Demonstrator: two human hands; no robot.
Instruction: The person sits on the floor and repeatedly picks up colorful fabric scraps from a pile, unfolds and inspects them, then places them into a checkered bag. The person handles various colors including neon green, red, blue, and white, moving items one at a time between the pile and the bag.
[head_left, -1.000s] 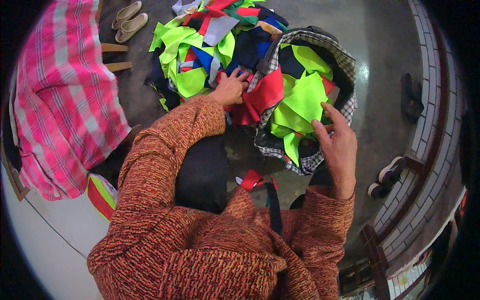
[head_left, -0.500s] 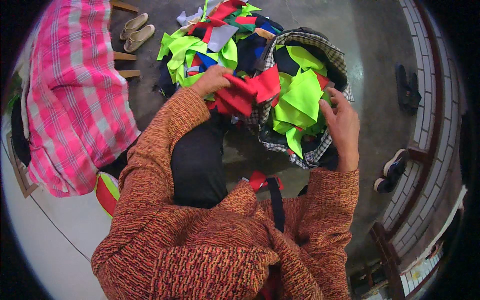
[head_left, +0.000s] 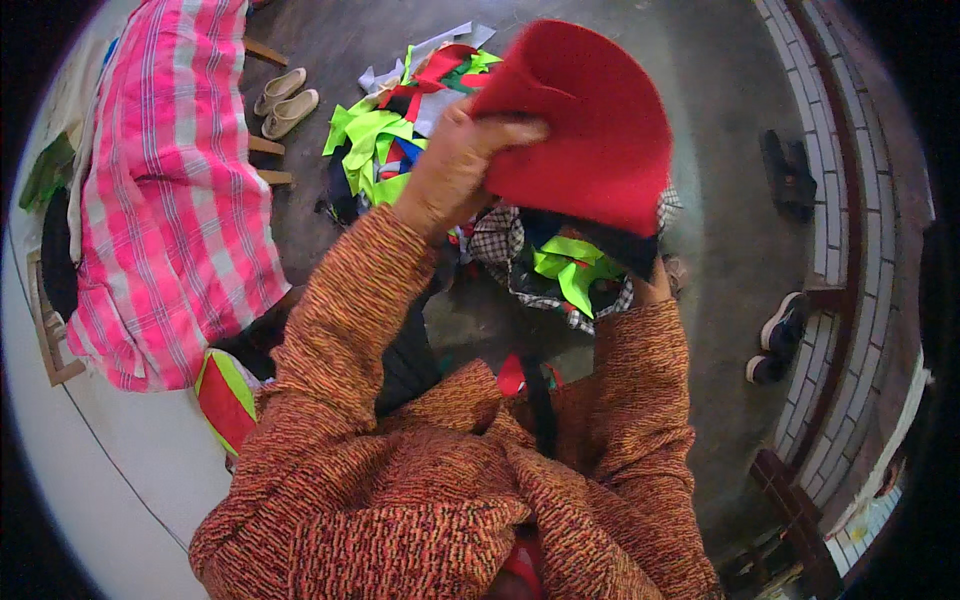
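A large red piece of cloth [head_left: 590, 125] is raised close to me, with my left hand [head_left: 460, 160] closed on its left edge, the thumb lying across it. Only the wrist side of my right hand [head_left: 655, 287] shows below the cloth's lower right corner. Its fingers are hidden behind dark cloth [head_left: 630, 245], so I cannot tell whether it grips that piece. Behind the red cloth, a checked black-and-white bag [head_left: 497, 237] stands on the floor with neon yellow cloth scraps [head_left: 575, 265] inside. The red cloth covers much of this bag.
A heap of scraps in yellow, red, grey and blue [head_left: 375, 140] lies beyond my left hand. On the left hangs a pink checked cloth [head_left: 170, 200], with pale shoes [head_left: 290, 113] beside it. Dark slippers [head_left: 790, 175] and dark shoes [head_left: 783, 335] are by the brick-patterned wall on the right.
My left hand has lifted red cloth up and to the right, spreading it broad. My right hand has moved down and left, from visible fingers above the bag to behind the cloth.
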